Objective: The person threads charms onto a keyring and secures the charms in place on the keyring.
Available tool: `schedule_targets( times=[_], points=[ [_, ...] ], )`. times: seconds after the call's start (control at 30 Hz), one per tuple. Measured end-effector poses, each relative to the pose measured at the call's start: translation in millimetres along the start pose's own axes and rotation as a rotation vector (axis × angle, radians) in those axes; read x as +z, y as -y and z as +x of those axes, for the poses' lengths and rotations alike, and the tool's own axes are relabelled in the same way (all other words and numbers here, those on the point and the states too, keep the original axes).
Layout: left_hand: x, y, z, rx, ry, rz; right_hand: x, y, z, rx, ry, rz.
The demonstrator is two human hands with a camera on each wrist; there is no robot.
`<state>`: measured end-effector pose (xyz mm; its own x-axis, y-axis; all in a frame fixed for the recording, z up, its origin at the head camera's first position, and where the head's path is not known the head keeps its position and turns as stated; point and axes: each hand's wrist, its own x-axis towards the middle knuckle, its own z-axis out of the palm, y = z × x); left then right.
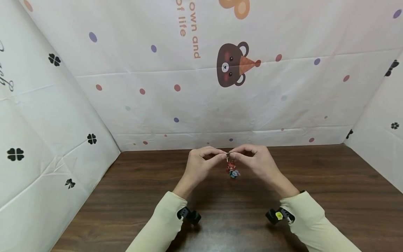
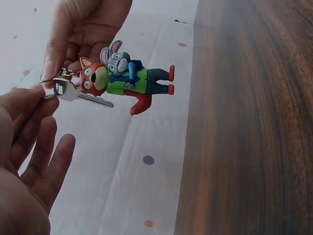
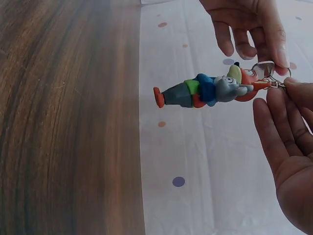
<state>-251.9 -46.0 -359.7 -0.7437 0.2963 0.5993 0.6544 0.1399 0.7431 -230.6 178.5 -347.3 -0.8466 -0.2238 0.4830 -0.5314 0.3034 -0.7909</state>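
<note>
Between both hands, above the table, a metal key ring is pinched from either side. My left hand grips one side of it between thumb and index finger, close to the head of a silver key. On the other side, my right hand pinches the ring near the small chain. From that chain hangs a figure keychain, an orange fox in a green top with a grey rabbit in blue. The key hangs from the ring beside the figure. Fingertips hide part of the ring.
Below the hands lies a dark wood-grain table. White cloth printed with dots, clovers and a bear rises behind it and at both sides. Each wrist carries a small black camera, such as the left wrist camera.
</note>
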Motion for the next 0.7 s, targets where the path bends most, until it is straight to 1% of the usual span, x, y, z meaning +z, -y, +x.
schedule_targets(
  times=[0.13, 0.3, 0.4, 0.57, 0.7],
  points=[
    [1.1, 0.4, -0.5, 0.006, -0.010, -0.017, 0.0, -0.1, 0.2, 0.020, 0.001, 0.006],
    [2.0, 2.2, -1.0, 0.019, -0.007, 0.013, 0.1, 0.0, 0.5, 0.036, 0.002, -0.010],
    [3.1, 2.0, -1.7, -0.005, 0.018, 0.013, 0.1, 0.0, 0.2, 0.054, 0.009, 0.004],
    [3.8, 0.1, -2.2, -0.072, 0.078, 0.006, -0.2, 0.3, 0.3, 0.078, 0.038, 0.044],
    [3.7, -1.2, -2.5, -0.077, 0.093, 0.044, -0.6, 0.6, 0.6, 0.095, 0.080, 0.081]
  ],
)
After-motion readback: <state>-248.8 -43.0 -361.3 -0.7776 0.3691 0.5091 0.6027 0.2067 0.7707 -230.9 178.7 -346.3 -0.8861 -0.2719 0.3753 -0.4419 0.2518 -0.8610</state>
